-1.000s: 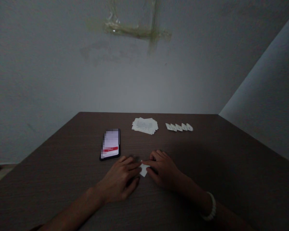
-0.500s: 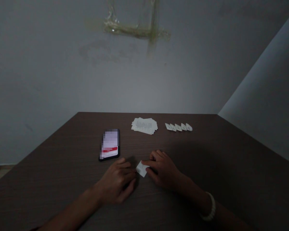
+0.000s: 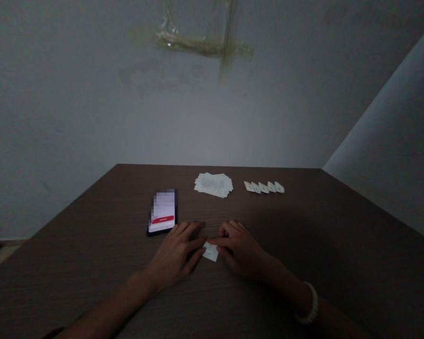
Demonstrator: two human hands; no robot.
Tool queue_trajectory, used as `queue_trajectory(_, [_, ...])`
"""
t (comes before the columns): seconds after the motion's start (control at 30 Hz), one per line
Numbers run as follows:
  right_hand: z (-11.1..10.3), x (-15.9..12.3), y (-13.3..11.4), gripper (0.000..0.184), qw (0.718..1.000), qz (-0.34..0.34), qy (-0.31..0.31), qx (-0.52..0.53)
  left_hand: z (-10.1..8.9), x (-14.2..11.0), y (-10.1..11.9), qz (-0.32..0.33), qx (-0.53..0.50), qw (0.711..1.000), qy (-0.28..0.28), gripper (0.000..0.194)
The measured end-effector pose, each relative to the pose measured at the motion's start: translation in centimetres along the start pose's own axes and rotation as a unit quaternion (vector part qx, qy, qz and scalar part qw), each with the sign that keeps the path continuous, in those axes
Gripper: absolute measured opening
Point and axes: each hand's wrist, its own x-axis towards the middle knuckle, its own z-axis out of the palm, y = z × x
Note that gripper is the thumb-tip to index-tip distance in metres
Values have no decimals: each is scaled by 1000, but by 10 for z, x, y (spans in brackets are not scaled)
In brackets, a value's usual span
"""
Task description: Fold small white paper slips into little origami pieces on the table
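Note:
A small white paper slip (image 3: 210, 252) lies on the dark wooden table (image 3: 92, 263) between my two hands. My left hand (image 3: 178, 254) rests flat beside it, fingers stretched out, with the fingertips touching the slip's left edge. My right hand (image 3: 238, 247) has its fingers curled and pressed down on the slip's right edge. A pale beaded bracelet (image 3: 311, 303) circles my right wrist.
A phone (image 3: 162, 212) with a lit screen lies just beyond my left hand. Farther back sit a loose stack of printed paper slips (image 3: 214, 184) and a row of several small folded paper pieces (image 3: 264, 187). Grey walls close off the table's far and right edges.
My left hand drew back from the slip, then returned forward with its fingers spread flat against it. My right hand stayed on the slip.

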Motion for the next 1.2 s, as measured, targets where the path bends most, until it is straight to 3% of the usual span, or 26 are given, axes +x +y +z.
queue_trajectory(0.47, [-5,-3,-4,23,999,14,18,-44,-7,10,5,53,102,991,-68,21])
queue_trajectory(1.1, [-8,-13,8,7,998,-33,37,-43,-6,6,6,23,85,994,-60,22])
queue_trajectory(1.2, [-4,-7,4,16,997,-16,58,-41,-6,5,6,17,64,997,-48,22])
